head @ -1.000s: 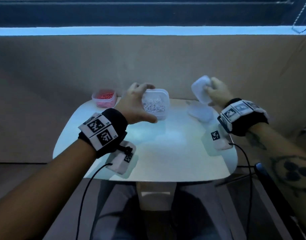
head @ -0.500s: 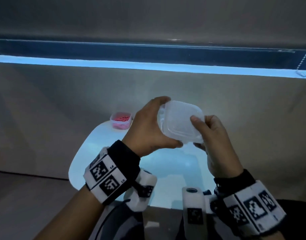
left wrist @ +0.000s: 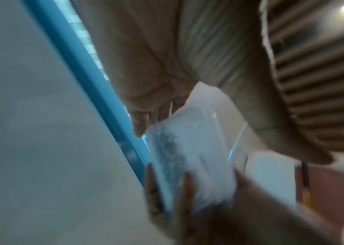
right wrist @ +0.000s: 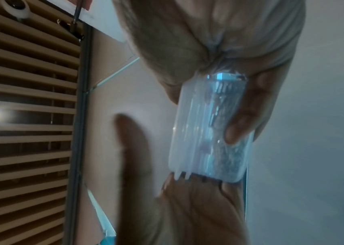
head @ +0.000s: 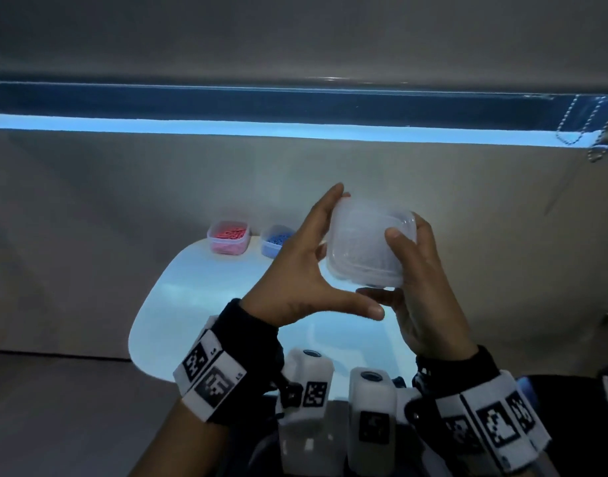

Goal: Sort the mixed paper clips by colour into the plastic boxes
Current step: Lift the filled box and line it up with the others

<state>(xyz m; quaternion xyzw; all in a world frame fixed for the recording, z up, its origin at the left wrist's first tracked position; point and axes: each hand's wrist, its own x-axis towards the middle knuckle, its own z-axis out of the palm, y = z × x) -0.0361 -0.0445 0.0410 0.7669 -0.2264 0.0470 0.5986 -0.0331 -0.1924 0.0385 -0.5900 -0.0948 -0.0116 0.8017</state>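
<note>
Both hands clamp one lidded clear box [head: 368, 247] in the air above the white table [head: 206, 294]: left hand [head: 295, 270] on its left side, right hand [head: 423, 280] on its right. Contents probably pale clips; blurred. Pink box [head: 228, 237] and blue box [head: 275, 241] sit at the table's far edge.

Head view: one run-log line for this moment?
clear box lidded, held above table | left hand holds | right hand holds | red box, blue box open
</note>
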